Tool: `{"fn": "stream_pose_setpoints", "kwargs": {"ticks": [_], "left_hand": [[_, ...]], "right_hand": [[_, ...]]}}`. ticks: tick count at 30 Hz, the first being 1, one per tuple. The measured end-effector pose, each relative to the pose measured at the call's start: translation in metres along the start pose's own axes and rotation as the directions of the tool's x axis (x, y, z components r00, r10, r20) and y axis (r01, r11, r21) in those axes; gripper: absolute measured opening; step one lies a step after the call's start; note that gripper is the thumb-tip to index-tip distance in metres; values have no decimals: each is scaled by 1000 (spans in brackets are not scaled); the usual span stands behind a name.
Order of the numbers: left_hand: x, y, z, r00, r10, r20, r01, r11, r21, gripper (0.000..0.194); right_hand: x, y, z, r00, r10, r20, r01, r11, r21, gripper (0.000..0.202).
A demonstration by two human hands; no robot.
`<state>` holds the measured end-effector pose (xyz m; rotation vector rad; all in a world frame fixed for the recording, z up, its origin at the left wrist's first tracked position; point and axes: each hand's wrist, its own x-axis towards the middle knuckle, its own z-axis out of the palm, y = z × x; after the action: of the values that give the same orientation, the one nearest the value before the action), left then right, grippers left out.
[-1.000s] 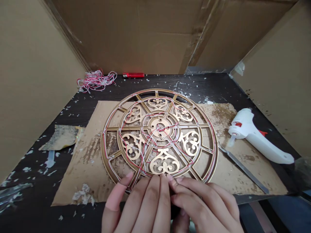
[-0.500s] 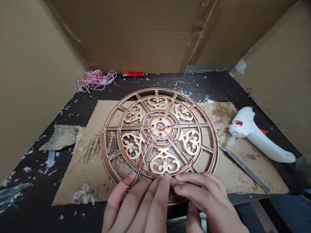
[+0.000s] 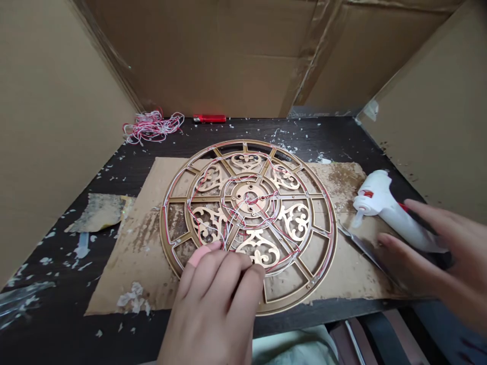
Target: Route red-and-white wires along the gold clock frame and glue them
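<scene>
- Gold wheel [image 3: 245,190] lay on stained cardboard [image 3: 114,284].
- Left hand [image 3: 213,304] curled over its near side, grip hidden.
- Right hand [image 3: 451,261] spread open around the glue gun [image 3: 393,213]; tweezers [image 3: 367,253] lay between wheel and thumb.
- Lighter [image 3: 210,118], tangled wires [image 3: 154,125] lay beyond.

- We seem to be looking at a small workshop bench: a dark tabletop [image 3: 117,175] boxed in by cardboard panels [image 3: 213,56].
- We see craft tools on it, a white glue gun [image 3: 395,215] and a slim metal tool [image 3: 367,248].
- We find a stained cardboard mat [image 3: 357,284] under a gold openwork wheel [image 3: 243,191].
- We notice red and white wire [image 3: 152,126] heaped behind and whitish scraps [image 3: 44,261] littering the surface.
</scene>
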<state>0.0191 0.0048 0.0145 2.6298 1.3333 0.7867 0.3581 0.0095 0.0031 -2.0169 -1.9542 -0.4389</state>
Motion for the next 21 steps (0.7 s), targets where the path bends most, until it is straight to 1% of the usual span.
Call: {"fn": "stream_pose_setpoints", "kwargs": {"ticks": [1,2,3,4,6,8,10,12,15,18,20,21], "left_hand": [[2,0,-1,1000,-1,19,1,1000,-6,28],[3,1,-1,1000,-2,25,3,1000,-11,26],[5,2,-1,1000,-3,31,4,1000,-11,25],[5,2,-1,1000,-7,30,7,1000,-13,24],[6,3,0,999,-26,32,26,1000,-16,22],[7,3,2,998,-59,24,60,998,-19,20],[8,3,2,996,-84,-4,84,996,-31,17],[10,2,2,994,-101,-50,100,994,-37,19],[12,3,1,989,-112,-98,110,994,-23,24],[13,3,1,993,-85,-79,85,996,-3,25],[13,4,3,996,-71,-63,71,997,4,26],[13,3,4,996,-68,-59,68,998,7,26]], "right_hand": [[1,3,4,1000,11,5,-11,1000,-16,65],[1,3,6,999,-8,44,9,1000,-26,69],[2,3,8,999,-6,51,7,999,-31,72],[3,2,9,999,26,24,-25,999,-39,74],[7,4,10,998,63,19,-62,997,-43,77],[16,14,12,994,86,63,-84,996,-29,76],[25,28,16,985,104,136,-104,995,-4,72],[31,40,21,977,143,158,-145,989,3,66],[32,47,30,972,217,90,-218,976,-1,59],[29,42,34,966,259,18,-259,965,31,53],[28,36,35,960,277,-30,-274,959,74,43],[27,33,34,950,300,-84,-291,951,103,36]]}}
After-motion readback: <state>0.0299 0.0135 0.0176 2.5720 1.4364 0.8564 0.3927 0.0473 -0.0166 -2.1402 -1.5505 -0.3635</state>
